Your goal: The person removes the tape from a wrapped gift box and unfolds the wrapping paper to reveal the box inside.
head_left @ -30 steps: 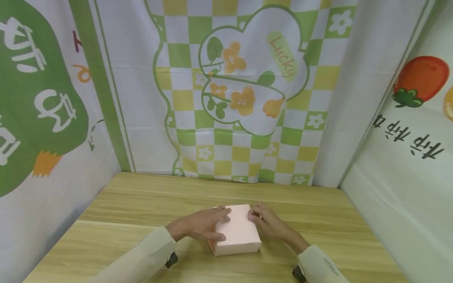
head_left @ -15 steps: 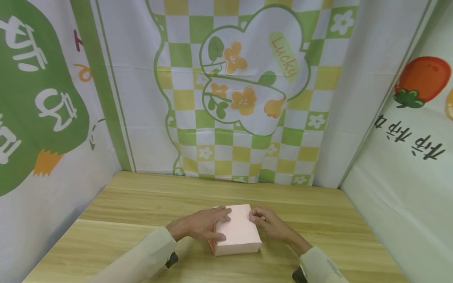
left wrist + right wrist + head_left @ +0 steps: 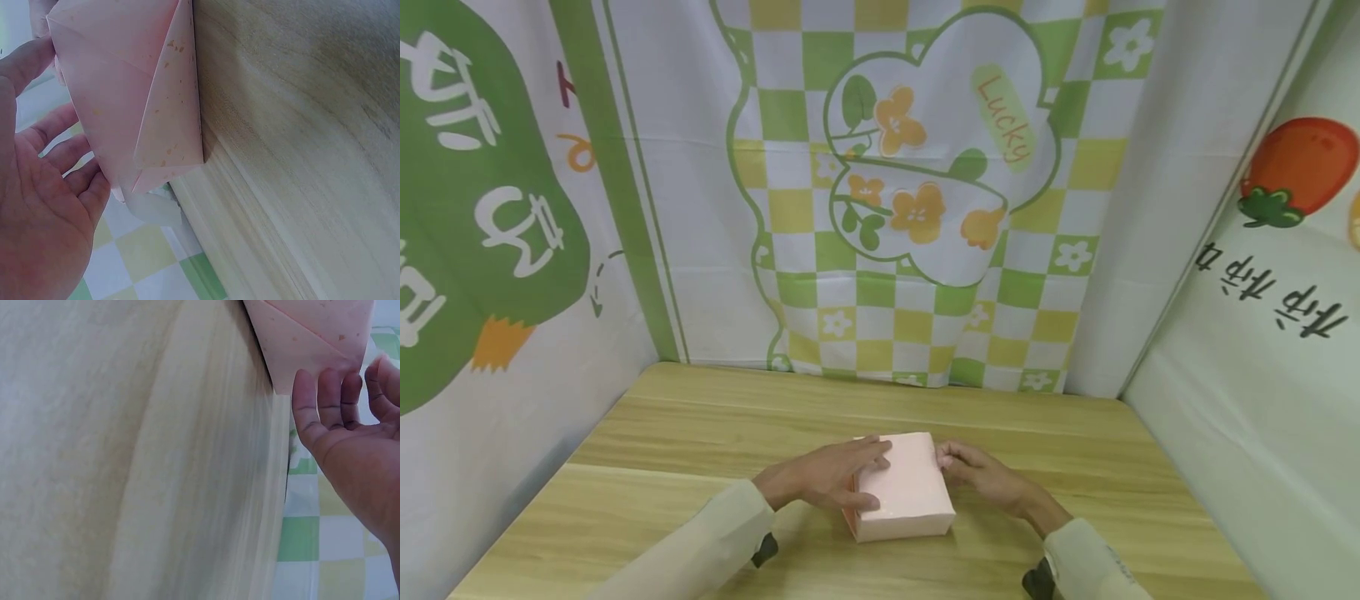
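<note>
A flat box in pink paper (image 3: 904, 487) sits on the wooden table. Its left end, in the left wrist view, has folded triangular paper flaps (image 3: 165, 100) with gold flecks. My left hand (image 3: 835, 475) rests over the box's left edge, its fingers spread on the top. At the far right edge is my right hand (image 3: 988, 477), fingers bent, the thumb and index tips close together. Whether something thin lies between those tips cannot be made out. In the right wrist view, its other fingertips (image 3: 329, 384) are by the pink end. A translucent piece (image 3: 156, 209) shows behind the box.
The wooden tabletop (image 3: 737, 417) extends around the box. A green and yellow checked curtain (image 3: 910, 308) hangs along its back edge. Printed white cloths (image 3: 1247, 417) stand on both sides.
My right hand has shifted slightly right, its fingertips moving from the box's top edge to just outside it. The left hand and the box have stayed put.
</note>
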Action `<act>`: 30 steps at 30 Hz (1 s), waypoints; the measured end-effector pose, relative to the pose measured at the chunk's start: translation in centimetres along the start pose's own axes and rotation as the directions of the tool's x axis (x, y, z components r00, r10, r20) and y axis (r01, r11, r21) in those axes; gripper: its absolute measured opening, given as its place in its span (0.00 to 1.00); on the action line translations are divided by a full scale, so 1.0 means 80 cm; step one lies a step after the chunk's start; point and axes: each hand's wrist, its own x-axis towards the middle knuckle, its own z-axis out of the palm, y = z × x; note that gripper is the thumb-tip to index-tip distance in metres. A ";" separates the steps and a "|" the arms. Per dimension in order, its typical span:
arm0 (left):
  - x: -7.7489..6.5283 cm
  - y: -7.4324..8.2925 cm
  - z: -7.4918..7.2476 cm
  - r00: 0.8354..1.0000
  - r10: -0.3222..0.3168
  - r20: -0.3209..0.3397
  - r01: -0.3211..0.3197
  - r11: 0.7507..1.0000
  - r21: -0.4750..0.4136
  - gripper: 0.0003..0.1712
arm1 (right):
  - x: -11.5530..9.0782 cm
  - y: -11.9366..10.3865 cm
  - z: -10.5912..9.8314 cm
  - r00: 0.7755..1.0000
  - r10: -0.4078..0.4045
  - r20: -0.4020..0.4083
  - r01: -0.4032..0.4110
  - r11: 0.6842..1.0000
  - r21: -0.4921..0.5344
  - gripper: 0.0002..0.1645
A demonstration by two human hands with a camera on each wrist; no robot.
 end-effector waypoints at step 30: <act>0.000 0.000 0.000 1.000 -0.015 0.004 0.015 1.000 0.001 0.46 | -0.008 0.021 -0.011 0.999 -0.024 0.037 0.018 0.987 0.158 0.19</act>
